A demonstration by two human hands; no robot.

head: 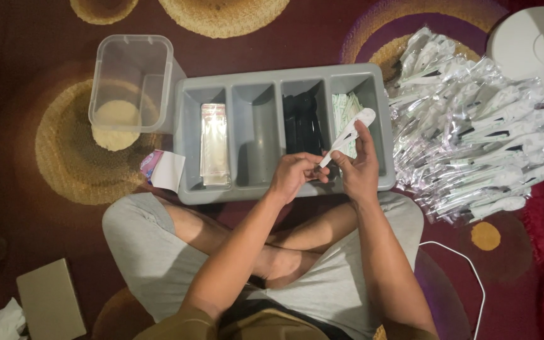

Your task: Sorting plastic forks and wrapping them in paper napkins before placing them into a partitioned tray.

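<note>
Two hands meet over the near edge of a grey four-compartment tray (pixel 187 126) set on a patterned carpet (pixel 26 63). A white plastic spoon (pixel 349 133) is held tilted above the rightmost compartment: its handle end is pinched by the fingers of the left hand (pixel 294 176), while the right hand (pixel 359 170) is closed about its middle. Clear sleeves (pixel 214 143) lie in the first compartment, black cutlery (pixel 302 123) in the third, wrapped white pieces (pixel 345 108) in the fourth; the second is bare. A heap of bagged spoons (pixel 473 132) crowds the tray's right edge, and a clear tub (pixel 130 82) touches its left corner.
</note>
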